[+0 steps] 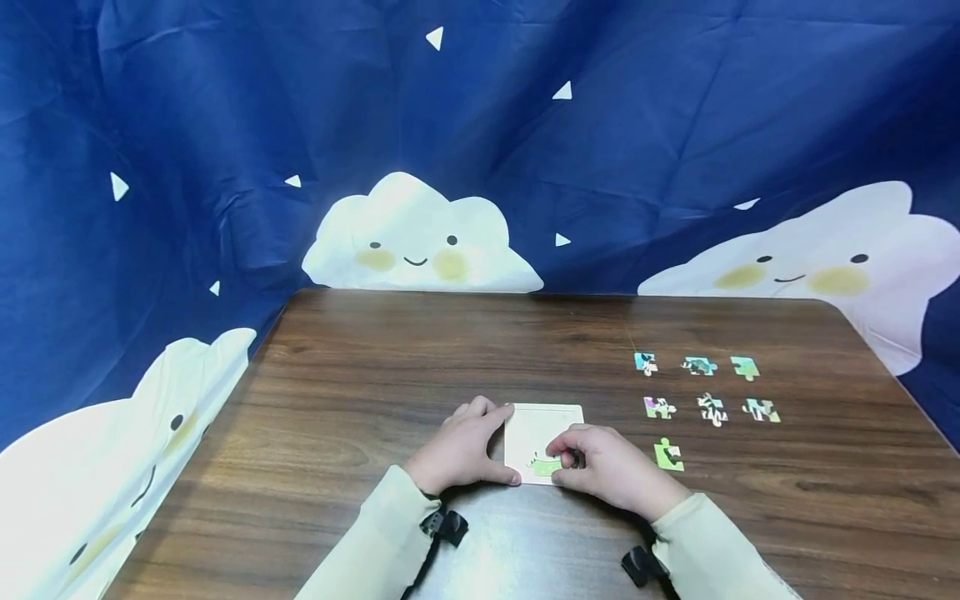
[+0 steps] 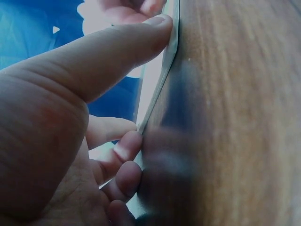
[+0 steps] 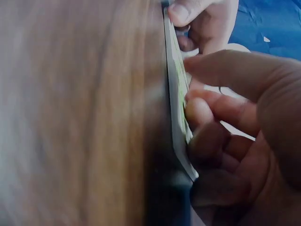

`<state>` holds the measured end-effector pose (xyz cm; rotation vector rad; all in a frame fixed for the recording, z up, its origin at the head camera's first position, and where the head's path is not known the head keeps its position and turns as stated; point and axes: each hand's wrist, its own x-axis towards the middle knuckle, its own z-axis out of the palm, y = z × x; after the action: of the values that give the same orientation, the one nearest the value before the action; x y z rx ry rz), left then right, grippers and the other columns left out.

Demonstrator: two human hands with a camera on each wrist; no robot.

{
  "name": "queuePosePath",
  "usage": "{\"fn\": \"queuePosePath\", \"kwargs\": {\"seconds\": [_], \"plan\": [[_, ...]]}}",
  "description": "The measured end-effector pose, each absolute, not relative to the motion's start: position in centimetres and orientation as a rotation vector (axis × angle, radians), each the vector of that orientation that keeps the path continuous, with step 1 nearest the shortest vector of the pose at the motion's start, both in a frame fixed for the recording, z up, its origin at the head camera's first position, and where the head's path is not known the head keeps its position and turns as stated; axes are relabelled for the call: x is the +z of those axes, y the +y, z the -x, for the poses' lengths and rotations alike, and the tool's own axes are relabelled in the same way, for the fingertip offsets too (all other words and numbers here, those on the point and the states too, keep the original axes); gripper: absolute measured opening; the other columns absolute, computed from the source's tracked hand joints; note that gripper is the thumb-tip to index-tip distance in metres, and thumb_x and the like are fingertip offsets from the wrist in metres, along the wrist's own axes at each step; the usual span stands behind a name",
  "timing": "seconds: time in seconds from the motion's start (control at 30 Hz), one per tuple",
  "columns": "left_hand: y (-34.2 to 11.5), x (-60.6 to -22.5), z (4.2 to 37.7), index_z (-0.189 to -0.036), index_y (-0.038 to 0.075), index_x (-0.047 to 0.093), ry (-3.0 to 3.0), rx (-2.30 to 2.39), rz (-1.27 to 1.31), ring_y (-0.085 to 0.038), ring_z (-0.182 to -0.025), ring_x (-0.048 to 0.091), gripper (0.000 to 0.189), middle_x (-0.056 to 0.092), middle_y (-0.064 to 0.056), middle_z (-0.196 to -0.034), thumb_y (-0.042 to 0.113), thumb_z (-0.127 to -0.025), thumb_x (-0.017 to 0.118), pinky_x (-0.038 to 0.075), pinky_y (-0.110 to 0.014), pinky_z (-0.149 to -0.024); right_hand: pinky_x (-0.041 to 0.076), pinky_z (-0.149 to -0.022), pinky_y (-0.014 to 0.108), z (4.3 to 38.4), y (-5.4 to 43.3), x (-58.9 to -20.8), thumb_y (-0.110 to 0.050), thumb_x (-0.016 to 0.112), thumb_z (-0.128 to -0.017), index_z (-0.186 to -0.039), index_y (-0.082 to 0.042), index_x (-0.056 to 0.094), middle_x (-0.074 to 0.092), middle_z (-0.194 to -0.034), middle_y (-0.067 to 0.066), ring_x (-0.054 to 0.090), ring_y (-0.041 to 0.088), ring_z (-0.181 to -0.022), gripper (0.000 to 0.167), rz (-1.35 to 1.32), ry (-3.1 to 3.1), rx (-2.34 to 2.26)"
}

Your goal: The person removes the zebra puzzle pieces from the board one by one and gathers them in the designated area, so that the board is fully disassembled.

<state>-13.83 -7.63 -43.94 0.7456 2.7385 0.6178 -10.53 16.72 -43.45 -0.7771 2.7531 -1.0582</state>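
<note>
A small white puzzle tray [image 1: 528,429] lies flat on the table, with a green jigsaw piece [image 1: 545,467] along its lower part. My left hand [image 1: 465,446] holds the tray's left side, thumb at the near corner and forefinger at the far one. In the left wrist view the left thumb [image 2: 127,44] presses on the tray's edge. My right hand [image 1: 603,465] is over the tray's near right part, with thumb and bent fingers at the right end of the green piece. The right wrist view shows those fingers [image 3: 200,110] against the tray's face, partly hiding the piece.
To the right lie several loose jigsaw pieces in rows, among them a green one [image 1: 745,367] at the back and a green-and-white one [image 1: 667,455] nearest the right hand. A blue cloth [image 1: 600,167] with clouds hangs behind the brown wooden table [image 1: 360,358].
</note>
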Motion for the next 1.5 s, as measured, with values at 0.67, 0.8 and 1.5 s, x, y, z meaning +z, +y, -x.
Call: {"fn": "queuePosePath", "kwargs": {"seconds": [0.67, 0.8, 1.5], "plan": [[-8.05, -44.13, 13.64, -0.150, 0.011, 0.048, 2.743, 0.660, -0.763, -0.019, -0.108, 0.048, 0.099, 0.053, -0.002, -0.122, 0.051, -0.069, 0.087, 0.041, -0.036, -0.091, 0.043, -0.068, 0.025, 10.45, 15.96, -43.83, -0.013, 0.079, -0.075, -0.094, -0.016, 0.065, 0.051, -0.077, -0.012, 0.048, 0.002, -0.070, 0.023, 0.719, 2.772, -1.003], [-8.02, -44.06, 13.62, -0.150, 0.011, 0.048, 2.747, 0.660, -0.768, -0.019, -0.108, 0.048, 0.099, 0.053, -0.002, -0.122, 0.051, -0.068, 0.088, 0.041, -0.035, -0.091, 0.043, -0.068, 0.026, 10.44, 16.03, -43.81, -0.013, 0.081, -0.073, -0.093, -0.019, 0.063, 0.052, -0.080, -0.010, 0.050, 0.004, -0.072, 0.027, 0.698, 2.771, -1.027], [-7.64, -43.54, 13.74, -0.150, 0.011, 0.047, 2.750, 0.641, -0.781, -0.018, -0.107, 0.047, 0.099, 0.052, -0.001, -0.121, 0.051, -0.070, 0.087, 0.040, -0.035, -0.091, 0.047, -0.074, 0.027, 10.43, 16.60, -43.87, -0.011, 0.082, -0.070, -0.093, -0.017, 0.069, 0.058, -0.084, -0.012, 0.055, 0.006, -0.080, 0.027, 0.808, 2.733, -1.054]]}}
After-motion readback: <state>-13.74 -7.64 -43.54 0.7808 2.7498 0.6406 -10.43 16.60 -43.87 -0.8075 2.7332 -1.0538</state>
